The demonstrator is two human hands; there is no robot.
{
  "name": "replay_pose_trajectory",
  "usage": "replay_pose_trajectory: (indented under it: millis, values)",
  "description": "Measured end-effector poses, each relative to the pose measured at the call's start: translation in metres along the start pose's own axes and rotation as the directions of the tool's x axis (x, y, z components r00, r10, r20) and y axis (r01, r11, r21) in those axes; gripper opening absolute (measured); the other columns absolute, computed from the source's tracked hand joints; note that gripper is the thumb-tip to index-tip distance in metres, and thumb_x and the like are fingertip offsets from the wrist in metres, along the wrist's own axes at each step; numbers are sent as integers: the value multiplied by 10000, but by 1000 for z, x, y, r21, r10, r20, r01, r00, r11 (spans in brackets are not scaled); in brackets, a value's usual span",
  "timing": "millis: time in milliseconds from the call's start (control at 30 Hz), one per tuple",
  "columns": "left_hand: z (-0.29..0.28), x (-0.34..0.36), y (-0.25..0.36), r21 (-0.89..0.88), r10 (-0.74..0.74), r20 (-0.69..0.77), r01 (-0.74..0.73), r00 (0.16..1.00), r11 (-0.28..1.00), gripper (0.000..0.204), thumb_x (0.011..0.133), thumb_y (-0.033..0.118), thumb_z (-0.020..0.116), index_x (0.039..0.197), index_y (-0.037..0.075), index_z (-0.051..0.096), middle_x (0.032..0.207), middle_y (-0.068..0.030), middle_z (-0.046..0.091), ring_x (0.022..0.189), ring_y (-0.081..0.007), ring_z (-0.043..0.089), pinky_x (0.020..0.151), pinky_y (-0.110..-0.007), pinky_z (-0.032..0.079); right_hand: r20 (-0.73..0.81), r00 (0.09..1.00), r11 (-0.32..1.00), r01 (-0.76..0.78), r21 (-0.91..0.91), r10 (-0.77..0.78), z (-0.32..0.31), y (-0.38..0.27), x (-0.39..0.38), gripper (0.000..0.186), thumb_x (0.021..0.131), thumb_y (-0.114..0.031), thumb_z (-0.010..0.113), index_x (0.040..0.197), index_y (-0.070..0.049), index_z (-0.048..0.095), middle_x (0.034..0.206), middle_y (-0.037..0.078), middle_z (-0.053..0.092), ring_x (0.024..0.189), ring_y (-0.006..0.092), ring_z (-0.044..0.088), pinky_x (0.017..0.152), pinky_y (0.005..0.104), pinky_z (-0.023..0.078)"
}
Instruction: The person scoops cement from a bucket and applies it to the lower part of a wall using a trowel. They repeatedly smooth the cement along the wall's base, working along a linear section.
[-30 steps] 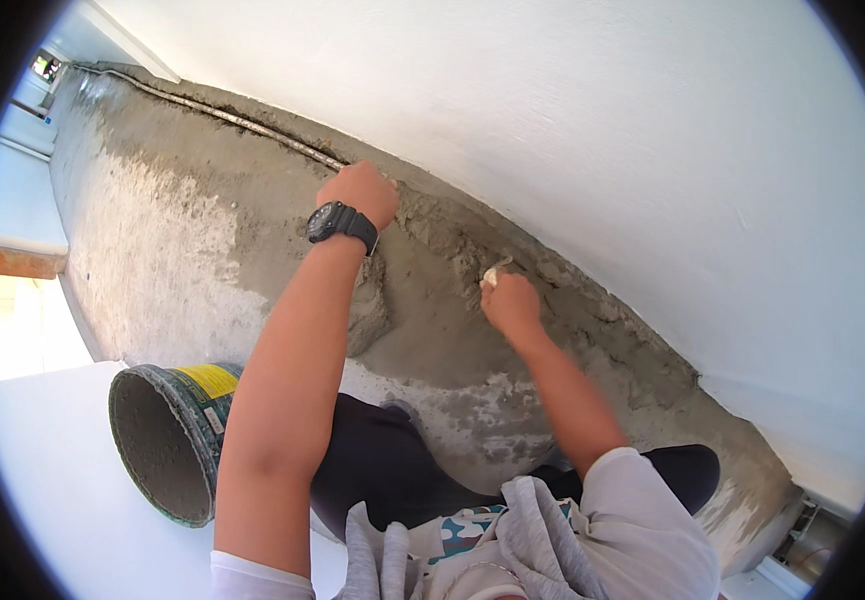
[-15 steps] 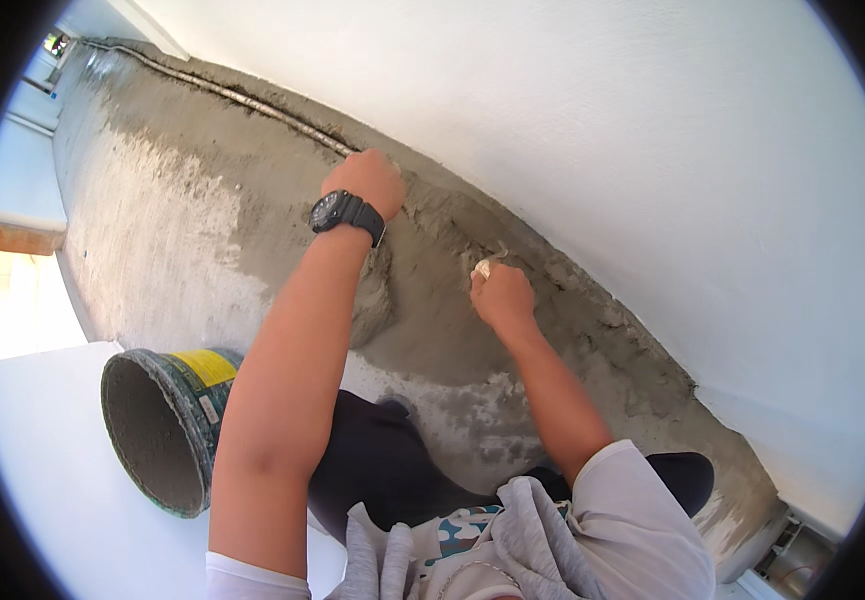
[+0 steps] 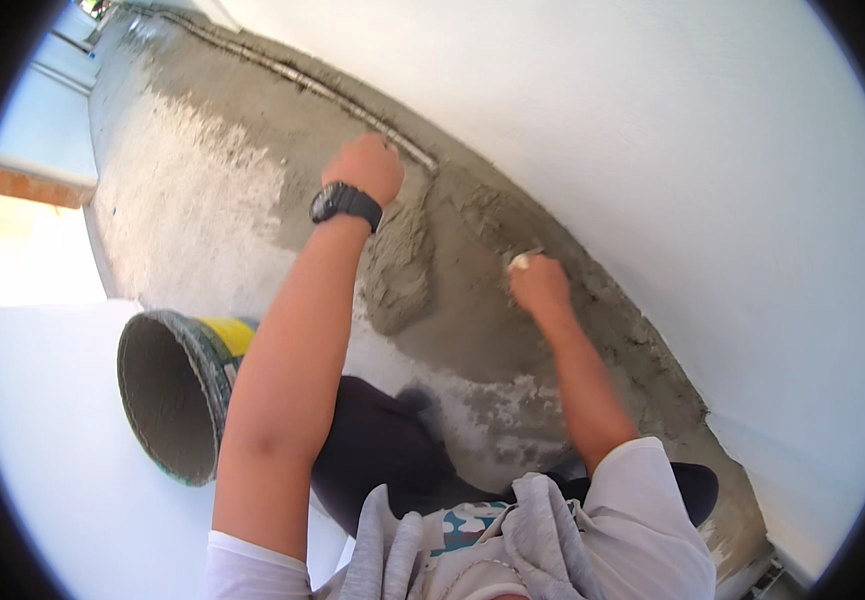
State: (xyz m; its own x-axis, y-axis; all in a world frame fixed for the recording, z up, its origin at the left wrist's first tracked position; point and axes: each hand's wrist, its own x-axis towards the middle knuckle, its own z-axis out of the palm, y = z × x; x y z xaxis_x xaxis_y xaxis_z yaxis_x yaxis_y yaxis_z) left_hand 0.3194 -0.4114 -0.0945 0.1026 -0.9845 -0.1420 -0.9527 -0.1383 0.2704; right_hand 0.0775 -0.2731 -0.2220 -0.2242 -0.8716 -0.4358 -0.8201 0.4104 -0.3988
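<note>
My left hand (image 3: 367, 168), with a black watch (image 3: 346, 205) on its wrist, is closed above the wet mortar (image 3: 400, 275). Whatever may be inside its fingers is hidden. Just beyond it, the end of a thin grey pipe (image 3: 352, 108) lies in the mortar along the wall. My right hand (image 3: 542, 286) is wrapped round a tool with a pale handle (image 3: 523, 262), low over the mortar beside the wall. The hand covers most of that tool, so its working end cannot be made out. A thick lump of mortar lies between my two hands.
A white wall (image 3: 652, 180) runs along the right side of the mortar strip. At left, next to my left forearm, is a dark bucket (image 3: 224, 350) with a yellow label and mortar-coated inside. Dry pale concrete (image 3: 192, 190) lies left of the mortar. My dark-trousered knees are below.
My right hand has shifted right, closer to the wall. My left hand has come away from the pipe's end, which now shows. The view has shifted a little.
</note>
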Motion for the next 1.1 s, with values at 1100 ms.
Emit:
replay_pose_trajectory:
  millis: [1100]
  values:
    - [-15,0,-97,8,-123,-25,123,992,992,343,916,355,637,1104,78,709,1113,-172,714,1052,-379,673,891,-477,538,507,755,818,554,-153,-416,75,-113,6,433,855,-439,706,963,-21,734,984,199,724,971,393,689,852,466,548]
